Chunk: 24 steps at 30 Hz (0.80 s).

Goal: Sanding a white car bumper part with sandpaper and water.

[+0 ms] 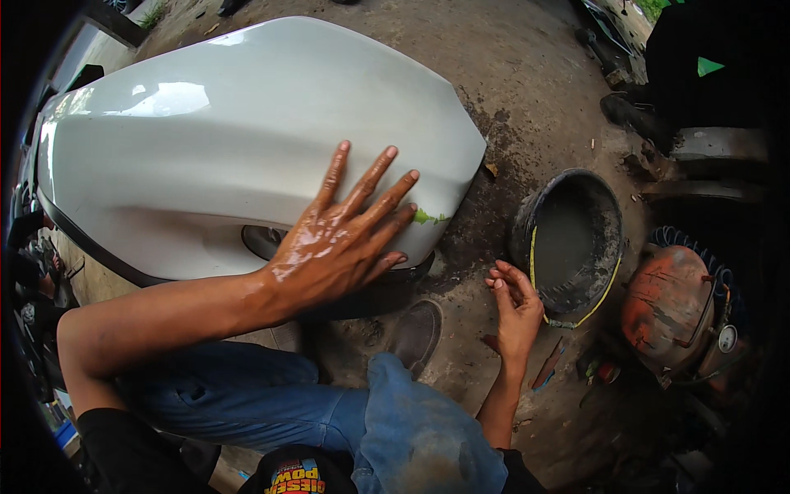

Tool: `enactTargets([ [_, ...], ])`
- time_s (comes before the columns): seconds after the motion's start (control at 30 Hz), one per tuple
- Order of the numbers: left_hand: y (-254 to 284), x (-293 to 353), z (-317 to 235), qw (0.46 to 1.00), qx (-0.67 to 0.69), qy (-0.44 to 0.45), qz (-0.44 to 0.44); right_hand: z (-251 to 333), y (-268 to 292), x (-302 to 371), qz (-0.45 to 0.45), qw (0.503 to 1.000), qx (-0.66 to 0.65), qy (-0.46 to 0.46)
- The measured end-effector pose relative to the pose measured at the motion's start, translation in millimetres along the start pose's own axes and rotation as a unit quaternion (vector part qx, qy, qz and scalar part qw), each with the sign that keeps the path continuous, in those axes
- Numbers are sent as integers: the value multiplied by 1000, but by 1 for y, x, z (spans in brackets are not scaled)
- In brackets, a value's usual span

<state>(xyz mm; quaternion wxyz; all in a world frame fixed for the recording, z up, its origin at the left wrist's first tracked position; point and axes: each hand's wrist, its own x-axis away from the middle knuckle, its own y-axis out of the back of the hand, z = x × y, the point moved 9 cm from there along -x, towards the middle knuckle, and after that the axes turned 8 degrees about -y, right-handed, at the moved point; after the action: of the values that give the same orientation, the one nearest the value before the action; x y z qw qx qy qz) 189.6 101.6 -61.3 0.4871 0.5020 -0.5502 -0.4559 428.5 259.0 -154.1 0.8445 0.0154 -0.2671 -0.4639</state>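
A large white car bumper [247,107] with a glossy, partly dull surface takes up the upper left. My left hand [333,226], wet on its back, lies on the bumper's near right part with the fingers spread. Just right of its fingertips is a small yellow-green patch [428,216] on the bumper's edge. An oval opening [263,240] in the bumper is partly covered by my left wrist. My right hand [518,309] hangs beside a black bucket [617,226] of grey water, fingers bent toward the thumb in a loose pinch; nothing shows between them.
At the right stands a rusty orange tank [666,300] with a pressure gauge [727,338] and a coiled hose. Dark wet stains mark the concrete floor [527,99]. A thin blue-and-red strip [548,364] lies near my right forearm. My shoe [416,336] stands beside the bumper.
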Motion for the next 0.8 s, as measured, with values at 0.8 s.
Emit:
enactTargets([
  [0.8, 16, 6, 12, 1000, -20, -6, -2, -28, -10, 11, 32, 986, 161, 19],
])
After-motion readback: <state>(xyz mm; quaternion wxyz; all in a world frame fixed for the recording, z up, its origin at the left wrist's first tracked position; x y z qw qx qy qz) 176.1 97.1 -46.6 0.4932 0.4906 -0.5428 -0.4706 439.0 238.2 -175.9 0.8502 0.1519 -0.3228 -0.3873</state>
